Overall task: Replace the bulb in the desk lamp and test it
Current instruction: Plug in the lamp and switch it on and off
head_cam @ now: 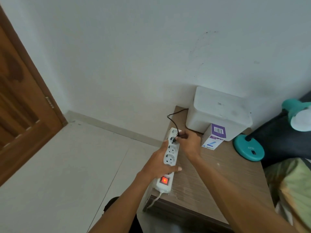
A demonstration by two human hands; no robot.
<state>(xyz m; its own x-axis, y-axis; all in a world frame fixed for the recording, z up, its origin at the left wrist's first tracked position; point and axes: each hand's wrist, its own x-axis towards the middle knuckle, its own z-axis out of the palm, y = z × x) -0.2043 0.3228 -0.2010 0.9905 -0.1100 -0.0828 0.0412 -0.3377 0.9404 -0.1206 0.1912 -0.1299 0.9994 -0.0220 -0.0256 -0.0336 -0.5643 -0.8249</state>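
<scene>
Right hand point(188, 143) fingers pinched on black plug point(175, 140), at second socket of power strip point(170, 157); left hand point(159, 163) clamped round strip, likely bracing it. Pin seating hidden. Past right knuckles: bulb box point(213, 138); teal desk lamp point(249, 148), shade cut off at frame edge, bulb unclear.

White wall point(134, 47), tiled floor point(58, 174), brown wooden door point(21, 106).

Teal desk lamp with round flat base point(248, 149) standing at the wooden table's right edge, white bulb point(301, 121) seated in the tilted teal shade point(293, 106). Black plug point(175, 140) at a socket of the white power strip point(169, 158), red switch point(164, 180) glowing. Small white-and-purple bulb box point(213, 137) upright just left of the base.
</scene>
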